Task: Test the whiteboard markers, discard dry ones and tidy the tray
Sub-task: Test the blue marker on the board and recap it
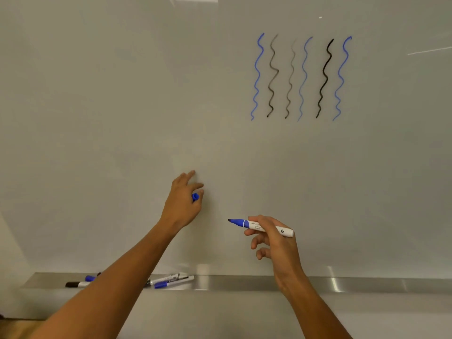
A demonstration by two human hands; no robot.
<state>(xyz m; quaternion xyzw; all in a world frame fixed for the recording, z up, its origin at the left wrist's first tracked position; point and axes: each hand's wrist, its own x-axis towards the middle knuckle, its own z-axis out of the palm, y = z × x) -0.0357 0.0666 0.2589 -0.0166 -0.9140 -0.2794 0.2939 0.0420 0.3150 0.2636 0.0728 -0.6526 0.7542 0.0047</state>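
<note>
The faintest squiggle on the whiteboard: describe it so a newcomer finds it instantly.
On the whiteboard, upper right, six wavy vertical test lines stand in a row. The faintest squiggle is third from the left: pale grey, between a darker grey line and a light blue one.

Wooden floor (pixel 14 327) at bottom left.

An office or classroom: wall whiteboard (pixel 146 94) with marker tray (pixel 244 283).

Left hand (pixel 182 204) and right hand (pixel 274 243): bare, no gloves, rings or bands visible. Both forearms bare up to the frame's lower edge; no sleeves, watch or bracelet visible. Fingernails short and unpainted where visible.
</note>
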